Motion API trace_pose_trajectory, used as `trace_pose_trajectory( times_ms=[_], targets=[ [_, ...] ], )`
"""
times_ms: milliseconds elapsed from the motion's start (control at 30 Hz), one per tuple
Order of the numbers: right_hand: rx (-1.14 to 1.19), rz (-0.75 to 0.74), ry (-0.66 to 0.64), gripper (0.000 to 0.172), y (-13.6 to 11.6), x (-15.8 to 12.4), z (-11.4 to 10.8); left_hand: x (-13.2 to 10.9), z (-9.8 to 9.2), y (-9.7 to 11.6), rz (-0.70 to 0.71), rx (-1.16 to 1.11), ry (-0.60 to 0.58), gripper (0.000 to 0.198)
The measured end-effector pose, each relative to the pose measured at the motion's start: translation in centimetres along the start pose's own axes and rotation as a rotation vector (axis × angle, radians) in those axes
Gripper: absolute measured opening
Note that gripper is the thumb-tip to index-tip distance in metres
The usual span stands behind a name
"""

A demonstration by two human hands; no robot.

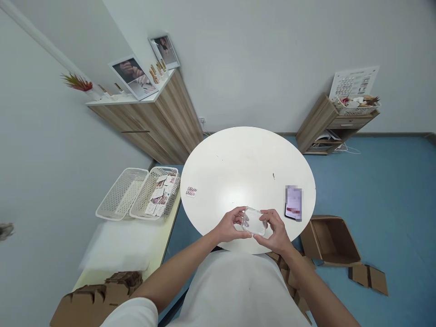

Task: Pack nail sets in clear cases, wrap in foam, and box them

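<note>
A small clear plastic box (254,220) is held over the near part of the white round table (235,159). My left hand (233,225) grips its left side, thumb below and fingers along the edge. On the right side, my right hand (274,230) closes round it with thumb and fingers. What the box contains, if anything, I cannot make out. To the left on the table lies a small card with what look like press-on nails (191,191). A phone (293,203) with a blurred screen rests at the table's right side.
Two white baskets, one bare (117,193) and one with several cards (138,206), stand on a side table at left. Folded cardboard (91,299) lies nearer. An open cardboard box (329,240) sits on the floor at right. Wooden cabinets (163,118) line the wall.
</note>
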State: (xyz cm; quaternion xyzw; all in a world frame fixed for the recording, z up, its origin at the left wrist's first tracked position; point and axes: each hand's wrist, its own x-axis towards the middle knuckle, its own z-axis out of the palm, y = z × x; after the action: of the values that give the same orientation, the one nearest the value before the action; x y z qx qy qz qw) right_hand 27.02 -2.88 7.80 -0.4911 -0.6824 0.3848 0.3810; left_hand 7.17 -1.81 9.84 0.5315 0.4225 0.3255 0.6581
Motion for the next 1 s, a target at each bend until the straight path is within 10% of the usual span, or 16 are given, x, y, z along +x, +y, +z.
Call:
trace_pose_trajectory(
  times_ms=[733, 1000],
  targets=[
    [0.153, 0.015, -0.097, 0.041, -0.8, 2.5, -0.7, -0.8, -0.3, -0.8, -0.124, -0.139, 0.137, 0.068],
    [0.297, 0.291, -0.07, 0.044, 0.0, 3.8, -0.4, -1.5, -0.3, -1.5, -0.165, -0.074, 0.171, 0.05]
  ],
)
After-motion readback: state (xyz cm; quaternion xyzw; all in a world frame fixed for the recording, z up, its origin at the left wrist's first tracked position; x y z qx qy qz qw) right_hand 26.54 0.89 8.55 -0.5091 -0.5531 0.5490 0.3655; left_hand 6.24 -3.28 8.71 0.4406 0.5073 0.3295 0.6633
